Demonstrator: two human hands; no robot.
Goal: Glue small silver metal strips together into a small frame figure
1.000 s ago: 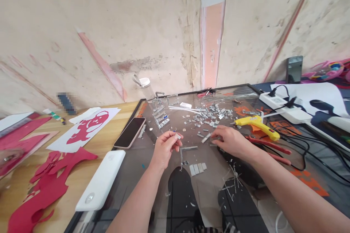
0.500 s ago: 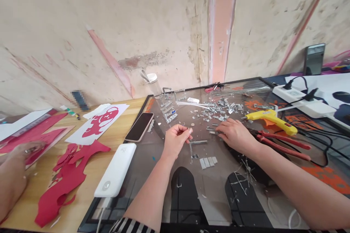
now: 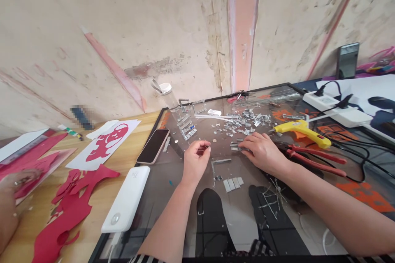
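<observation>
My left hand [image 3: 196, 159] is over the glass tabletop with its fingers curled and thumb tip close to the index finger. Whatever it may pinch is too small to make out. My right hand [image 3: 263, 151] reaches down to the glass, its fingertips bunched at a few small grey metal strips [image 3: 235, 144]. Between the hands and nearer to me lie a thin metal bar [image 3: 222, 160] and a row of flat grey metal pieces [image 3: 233, 184]. Beyond my hands spreads a heap of small metal bits [image 3: 247, 121]. Several assembled metal pieces [image 3: 187, 127] stand at the far left.
Right of my right hand are red-handled pliers [image 3: 317, 160], a yellow glue gun [image 3: 304, 132] and a power strip [image 3: 336, 109]. To the left lie a phone [image 3: 153, 146], a white power bank [image 3: 126, 199] and red paper cuttings [image 3: 66, 213]. Another person's hand [image 3: 26, 178] rests on red paper.
My left hand has opened its pinch slightly and turned a little. My right hand stays at the metal strips. The whole view has shifted slightly.
</observation>
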